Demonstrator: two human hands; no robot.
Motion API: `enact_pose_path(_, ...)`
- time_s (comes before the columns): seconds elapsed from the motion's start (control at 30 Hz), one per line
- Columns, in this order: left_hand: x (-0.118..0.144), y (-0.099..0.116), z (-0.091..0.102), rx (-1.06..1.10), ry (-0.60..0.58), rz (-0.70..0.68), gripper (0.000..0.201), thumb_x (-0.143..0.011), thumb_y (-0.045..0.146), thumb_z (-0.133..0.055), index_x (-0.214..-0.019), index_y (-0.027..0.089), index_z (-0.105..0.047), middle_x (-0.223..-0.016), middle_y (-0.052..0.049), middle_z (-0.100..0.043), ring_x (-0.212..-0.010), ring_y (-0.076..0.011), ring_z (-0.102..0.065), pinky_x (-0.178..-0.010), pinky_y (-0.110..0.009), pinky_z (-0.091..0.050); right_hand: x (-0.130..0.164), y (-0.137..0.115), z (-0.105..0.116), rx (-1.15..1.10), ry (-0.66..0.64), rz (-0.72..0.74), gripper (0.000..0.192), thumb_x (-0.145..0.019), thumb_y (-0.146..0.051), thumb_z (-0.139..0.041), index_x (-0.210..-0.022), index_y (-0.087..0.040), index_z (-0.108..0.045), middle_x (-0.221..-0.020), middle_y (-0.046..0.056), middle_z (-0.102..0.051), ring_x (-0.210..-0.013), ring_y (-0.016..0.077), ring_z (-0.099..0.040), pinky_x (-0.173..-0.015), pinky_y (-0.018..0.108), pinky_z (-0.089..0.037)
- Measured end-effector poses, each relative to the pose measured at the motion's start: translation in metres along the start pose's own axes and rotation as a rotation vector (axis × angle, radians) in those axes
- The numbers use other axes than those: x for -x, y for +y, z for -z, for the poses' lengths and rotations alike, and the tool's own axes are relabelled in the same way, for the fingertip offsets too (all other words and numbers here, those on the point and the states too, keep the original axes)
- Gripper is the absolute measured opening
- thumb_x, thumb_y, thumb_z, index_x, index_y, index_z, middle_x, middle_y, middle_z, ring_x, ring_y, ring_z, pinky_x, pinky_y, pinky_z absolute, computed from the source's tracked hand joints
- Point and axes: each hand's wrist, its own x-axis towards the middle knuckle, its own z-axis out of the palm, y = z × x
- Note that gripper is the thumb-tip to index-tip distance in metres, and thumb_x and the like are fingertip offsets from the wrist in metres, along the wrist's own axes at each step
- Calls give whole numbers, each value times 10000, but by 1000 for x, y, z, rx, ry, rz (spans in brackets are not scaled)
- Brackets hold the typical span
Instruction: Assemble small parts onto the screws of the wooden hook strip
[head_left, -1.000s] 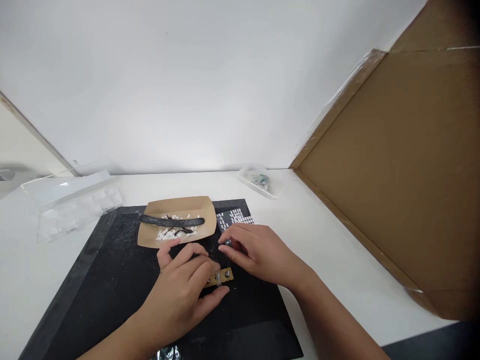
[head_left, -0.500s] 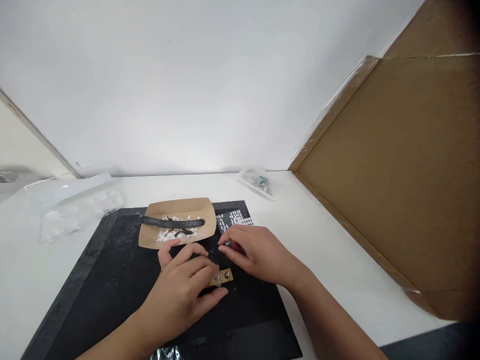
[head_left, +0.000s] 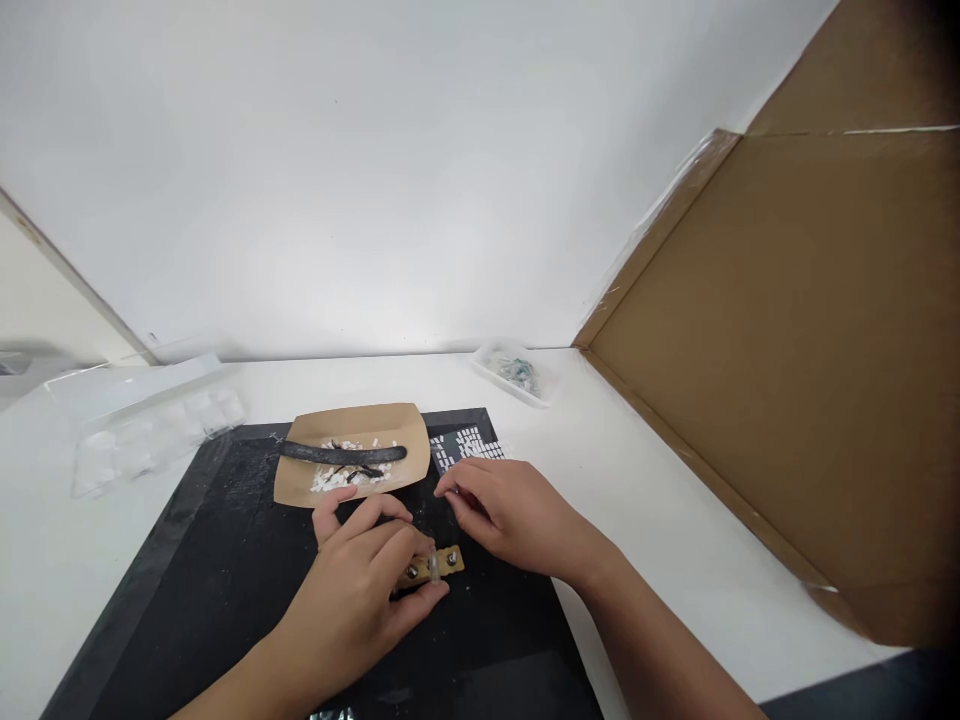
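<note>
My left hand (head_left: pixel 367 580) is low over the black mat (head_left: pixel 270 600), its thumb and index finger pinched around a small clear piece (head_left: pixel 433 564). That piece stands across a short yellowish strip (head_left: pixel 460 560) with small shiny metal parts (head_left: pixel 451 559) on it. The left end of the strip is hidden under my fingers. Up and to the right, my right hand (head_left: pixel 517 510) is closed, with thumb and fingertips together. Anything between those fingertips is too small or hidden to make out. Just beyond it lies a dark sheet with rows of small white pieces (head_left: pixel 472 443).
Behind my left hand sits a brown paper tray (head_left: pixel 412 420) with white scraps and a long black strip (head_left: pixel 345 454). A white dish (head_left: pixel 514 373) with small clear bits stands farther back. At left is a clear plastic compartment box (head_left: pixel 150 430); at right, a cardboard wall (head_left: pixel 787 380).
My right hand's fingertips have drawn closer together, and the dark glint seen between them is gone. More of the yellowish strip shows beside my left fingers. The view has shifted slightly.
</note>
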Motion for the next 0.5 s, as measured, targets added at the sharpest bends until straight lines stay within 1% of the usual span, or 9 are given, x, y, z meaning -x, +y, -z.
enact_pose_path(0.1, 0, 0, 1, 22, -9, 15, 171, -897, 307, -835, -957, 246, -687, -909, 20, -777, -1006, -237, -691, -1177, -505, -175, 0, 1, 0, -9, -5, 4, 219, -1004, -103, -534, -1113, -223, -680, -1067, 22, -771, -937, 188, -714, -815, 312, -492)
enact_pose_path(0.2, 1, 0, 1, 34, -23, 33, 180, -896, 312, -836, -935, 235, -678, -907, 21, -763, -972, -220, -689, -1157, -496, -183, 1, 1, 0, -2, -4, 7, 229, -1021, -123, -513, -1156, -224, -668, -1092, 34, -776, -952, 203, -724, -825, 325, -502)
enact_pose_path(0.37, 1, -1, 0, 60, 3, 37, 257, -851, 347, -890, -914, 228, -670, -861, 47, -738, -941, -202, -684, -1153, -481, -175, 2, 2, -1, 30, 6, -54, 285, -1062, -196, -490, -1323, -225, -600, -1050, 54, -772, -858, 211, -716, -723, 319, -494)
enact_pose_path(0.43, -1, 0, 1, 45, -11, 22, 278, -835, 347, -903, -927, 229, -668, -866, 53, -741, -937, -198, -686, -1152, -475, -173, 2, 6, -1, 39, 37, -66, 294, -1067, -199, -485, -1342, -221, -588, -1110, 69, -762, -918, 217, -718, -753, 326, -511)
enact_pose_path(0.5, -2, 2, 5, 20, -36, 8, 298, -821, 347, -907, -941, 228, -662, -863, 56, -739, -930, -200, -692, -1148, -476, -178, 1, 12, -1, 61, 63, -75, 269, -1060, -189, -505, -1306, -217, -607, -1154, 77, -741, -1000, 226, -706, -809, 339, -526)
